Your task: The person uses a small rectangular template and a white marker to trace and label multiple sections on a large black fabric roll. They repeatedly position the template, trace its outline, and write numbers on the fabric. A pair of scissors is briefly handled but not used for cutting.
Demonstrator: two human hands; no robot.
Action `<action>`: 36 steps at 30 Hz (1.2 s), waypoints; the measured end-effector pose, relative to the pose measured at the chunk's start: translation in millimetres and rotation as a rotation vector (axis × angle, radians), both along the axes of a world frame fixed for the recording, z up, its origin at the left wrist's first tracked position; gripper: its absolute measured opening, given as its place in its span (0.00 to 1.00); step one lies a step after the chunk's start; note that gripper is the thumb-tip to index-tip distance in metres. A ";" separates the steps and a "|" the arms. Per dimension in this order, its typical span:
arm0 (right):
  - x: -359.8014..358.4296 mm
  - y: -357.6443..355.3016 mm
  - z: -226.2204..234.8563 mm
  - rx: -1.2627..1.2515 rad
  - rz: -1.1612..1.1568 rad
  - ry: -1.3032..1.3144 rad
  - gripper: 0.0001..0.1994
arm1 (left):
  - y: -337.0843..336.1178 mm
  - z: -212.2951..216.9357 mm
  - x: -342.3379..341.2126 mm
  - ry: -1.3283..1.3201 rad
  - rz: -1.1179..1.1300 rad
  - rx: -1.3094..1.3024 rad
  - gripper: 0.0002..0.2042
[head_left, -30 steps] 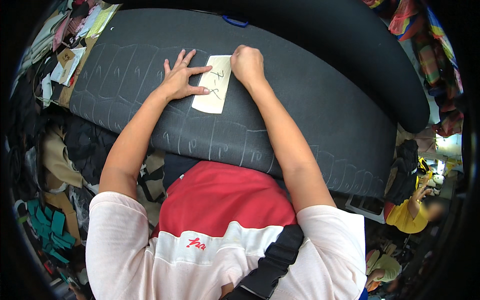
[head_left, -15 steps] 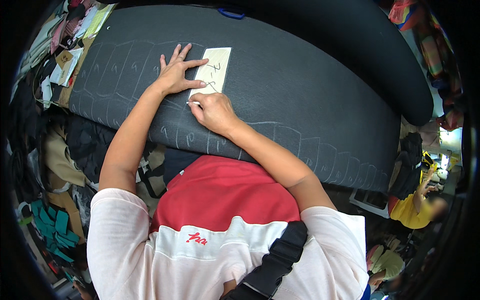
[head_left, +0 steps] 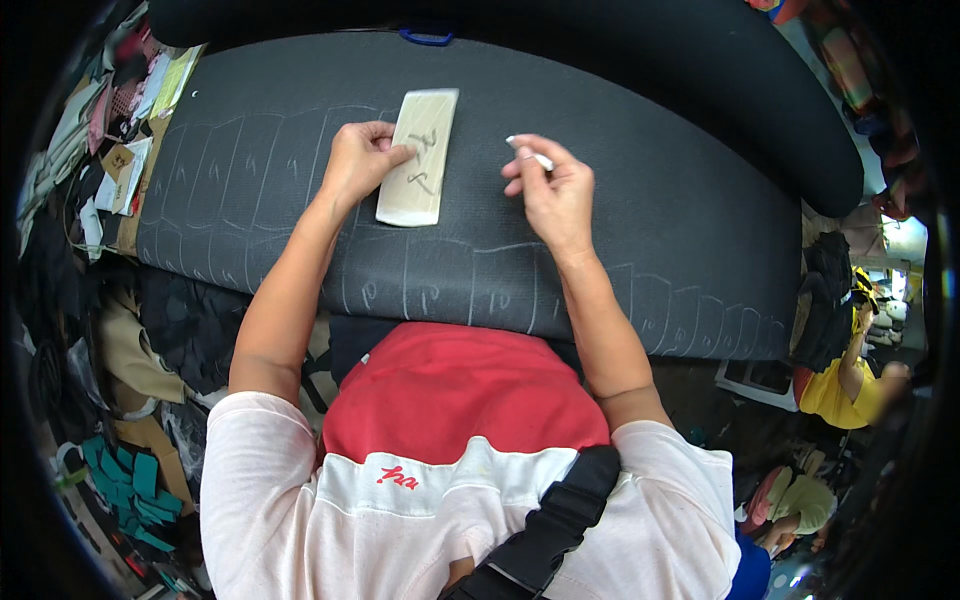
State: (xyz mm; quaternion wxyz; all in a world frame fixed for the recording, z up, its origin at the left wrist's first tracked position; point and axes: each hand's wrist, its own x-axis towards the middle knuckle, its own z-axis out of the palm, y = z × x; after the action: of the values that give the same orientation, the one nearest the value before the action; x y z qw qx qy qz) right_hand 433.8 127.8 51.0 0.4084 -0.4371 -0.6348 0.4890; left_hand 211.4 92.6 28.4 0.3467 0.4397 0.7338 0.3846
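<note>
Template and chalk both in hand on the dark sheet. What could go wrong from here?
1. The left hand pinches only one long edge of the pale rectangular card template; it may pivot, skewing the next outline.
2. The right hand holds the short white chalk stick by its end off the dark grey foam sheet; it might snap under pressure.
3. The traced chalk outlines lie under the forearms, so they may smudge.

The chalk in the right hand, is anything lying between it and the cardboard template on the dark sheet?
Nothing visible does. The chalk in the right hand is raised beside the template, with only bare dark sheet between them. The left hand holds the template's far edge.
</note>
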 end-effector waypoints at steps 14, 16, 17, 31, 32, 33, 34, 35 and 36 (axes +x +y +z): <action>-4.1 9.5 -64.0 0.462 0.314 -0.626 0.30 | -5.2 -35.9 3.0 0.783 -0.489 0.045 0.40; -9.0 13.8 -65.6 0.492 0.345 -0.595 0.30 | -4.1 -38.4 2.7 0.779 -0.499 -0.020 0.48; -12.2 14.3 -65.6 0.500 0.351 -0.586 0.30 | -3.1 -38.6 2.8 0.765 -0.488 -0.024 0.46; -70.6 90.7 -57.8 0.251 0.145 -0.443 0.11 | 2.7 -26.5 7.3 0.691 -0.500 -0.160 0.48; -74.3 94.0 -57.3 0.270 0.172 -0.476 0.10 | 2.9 -26.3 7.5 0.688 -0.495 -0.160 0.48; -77.6 96.2 -55.6 0.280 0.195 -0.522 0.10 | 3.2 -26.1 7.5 0.687 -0.492 -0.161 0.47; -76.9 97.2 -52.7 0.296 0.211 -0.568 0.10 | 3.4 -26.2 7.5 0.685 -0.490 -0.164 0.47; -74.1 97.8 -49.0 0.314 0.220 -0.636 0.10 | 3.5 -26.3 7.8 0.681 -0.486 -0.156 0.47; -68.5 98.4 -44.5 0.335 0.222 -0.703 0.10 | 3.6 -26.7 8.2 0.684 -0.482 -0.165 0.47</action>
State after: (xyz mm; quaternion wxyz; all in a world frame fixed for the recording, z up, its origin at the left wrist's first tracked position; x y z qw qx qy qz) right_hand 365.3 226.2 6.5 0.1767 -0.4337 -0.8501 0.2407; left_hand 219.6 96.3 1.7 0.1973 0.6718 0.7111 0.0646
